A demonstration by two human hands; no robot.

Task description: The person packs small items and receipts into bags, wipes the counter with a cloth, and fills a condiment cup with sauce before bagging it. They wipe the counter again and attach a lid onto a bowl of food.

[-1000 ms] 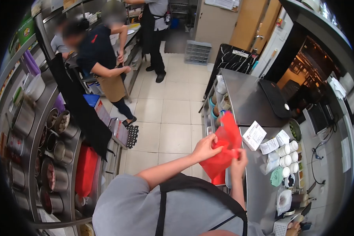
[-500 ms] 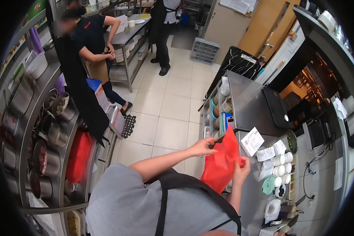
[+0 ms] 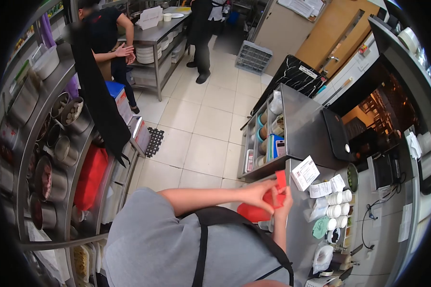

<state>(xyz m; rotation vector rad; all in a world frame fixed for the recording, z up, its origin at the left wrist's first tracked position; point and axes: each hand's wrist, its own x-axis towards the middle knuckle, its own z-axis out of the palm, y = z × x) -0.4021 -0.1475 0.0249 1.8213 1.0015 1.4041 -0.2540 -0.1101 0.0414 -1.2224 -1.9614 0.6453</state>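
A red bag is in front of my body, beside the steel counter; its upper part is gathered between my hands, with a red end poking up above them. My left hand reaches across from the left, thumb and fingers curled on the gathered top. Close against it, my right hand is closed on the same red material from the other side. My forearms and fingers hide much of the bag.
On the counter at right are a white printed box, paper slips and several stacked white tubs. Pots and red material fill the left shelves. Two people stand farther back.
My hands have come together, and the bag's raised top is now bunched lower between them. The person at back left has shifted left and opened a hand.
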